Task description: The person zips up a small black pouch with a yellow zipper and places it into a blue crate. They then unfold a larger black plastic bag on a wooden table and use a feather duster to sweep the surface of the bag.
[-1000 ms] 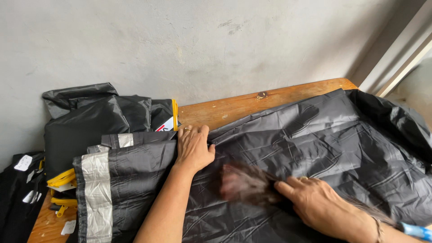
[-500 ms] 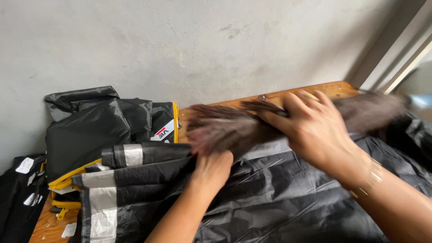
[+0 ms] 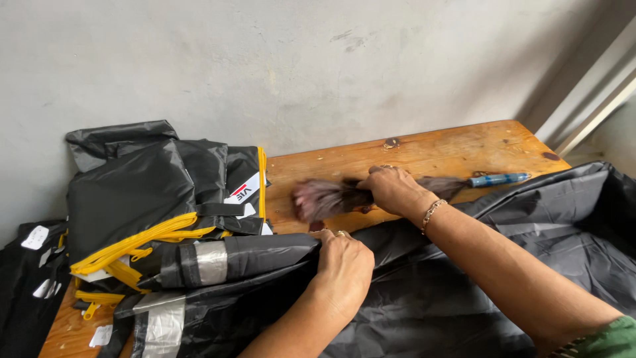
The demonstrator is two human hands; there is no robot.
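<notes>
My right hand [image 3: 394, 189] grips a dark feathery brush [image 3: 324, 197] with a blue handle [image 3: 498, 179], held low over the wooden table [image 3: 464, 149] beyond the cloth. A large black shiny garment [image 3: 464, 278] with grey reflective bands [image 3: 212, 262] lies spread over the table's near side. My left hand [image 3: 342, 265] presses down on and bunches its upper edge near the rolled part. A bracelet sits on my right wrist and a ring on my left hand.
A pile of folded black bags with yellow trim [image 3: 152, 205] rests at the table's left end against the grey wall [image 3: 298, 66]. More black pieces with white tags [image 3: 33, 278] hang off the left edge. A pale frame [image 3: 596, 99] stands at the right.
My right hand lifted the brush off the garment, swung it up and away, and now holds it over the bare wood. My left hand slid down to the garment's edge. The garment has been pulled nearer.
</notes>
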